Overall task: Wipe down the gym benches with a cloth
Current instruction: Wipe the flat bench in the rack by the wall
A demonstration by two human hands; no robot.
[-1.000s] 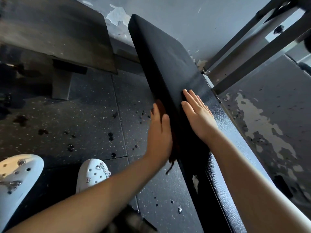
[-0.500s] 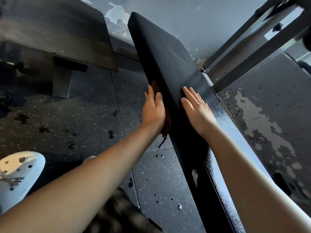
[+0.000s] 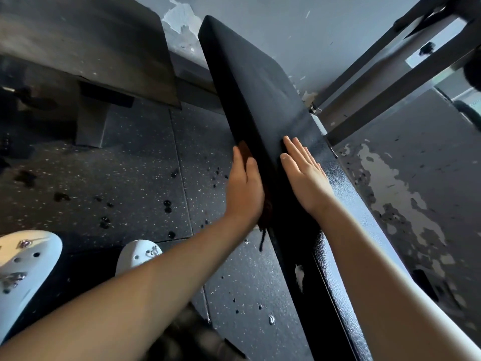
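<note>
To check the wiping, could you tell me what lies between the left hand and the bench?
A dark cloth, pressed by the left hand against the bench, as the head view shows.

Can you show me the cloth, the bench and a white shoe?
cloth (image 3: 244, 151), head view, its brown upper edge.
bench (image 3: 260, 87), head view, top of the black pad.
shoe (image 3: 138, 256), head view, the toe.

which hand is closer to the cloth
Left. The left hand presses the cloth against the side of the bench; the right hand lies flat on its top, off the cloth.
</note>
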